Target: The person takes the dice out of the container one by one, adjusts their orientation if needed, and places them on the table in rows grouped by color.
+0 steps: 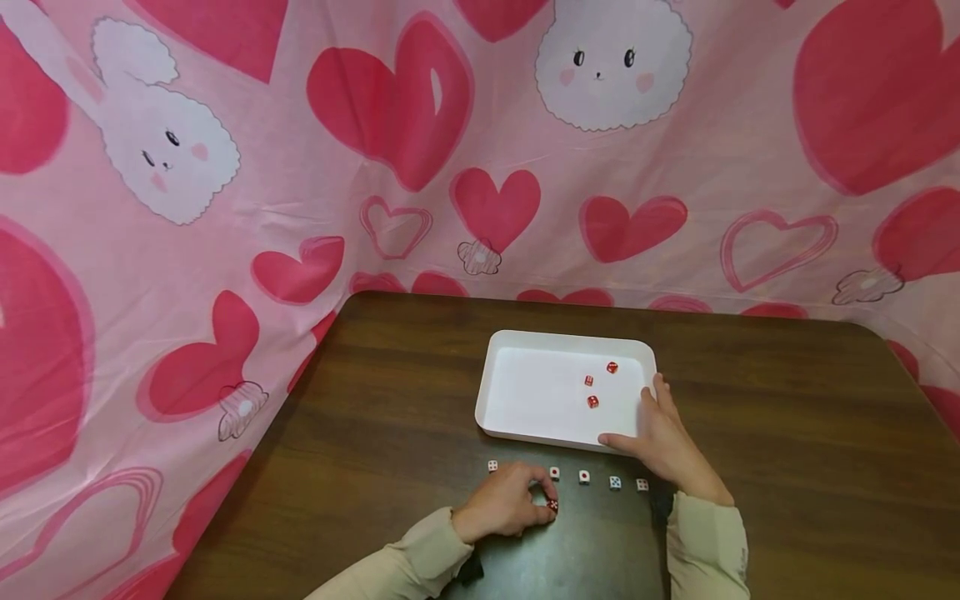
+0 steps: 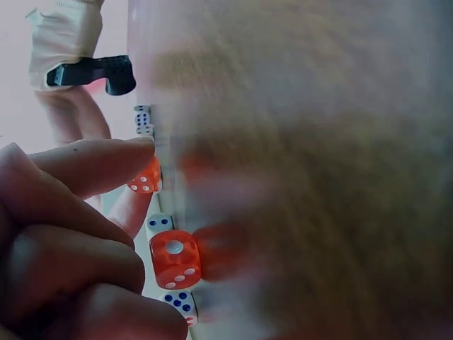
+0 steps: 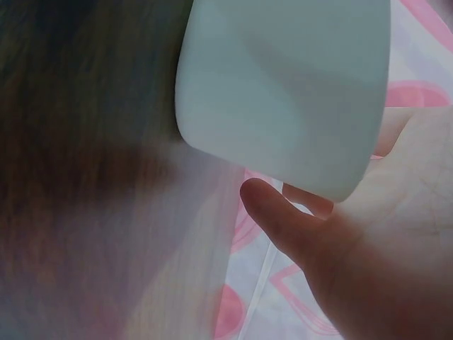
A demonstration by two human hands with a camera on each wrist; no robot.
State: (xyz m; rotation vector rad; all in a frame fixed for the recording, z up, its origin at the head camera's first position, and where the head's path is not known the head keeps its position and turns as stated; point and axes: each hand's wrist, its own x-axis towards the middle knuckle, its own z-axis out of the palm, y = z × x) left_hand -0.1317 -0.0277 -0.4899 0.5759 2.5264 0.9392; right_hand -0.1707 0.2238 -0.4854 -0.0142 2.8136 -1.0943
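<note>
The left hand (image 1: 506, 502) pinches a red die (image 1: 552, 505); the right hand (image 1: 667, 440), fingers extended, touches the tray (image 1: 532, 383) at right.

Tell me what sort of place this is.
Probably a curtained-off indoor tabletop workspace: pink cloth printed with red hearts hangs behind and beside a dark brown wood-grained table, which bears a shallow white rectangular tray.

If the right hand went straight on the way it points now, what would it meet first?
The right hand would most likely meet the tray first: it is right at the tray's near right corner, though whether it touches there is hard to tell.
</note>
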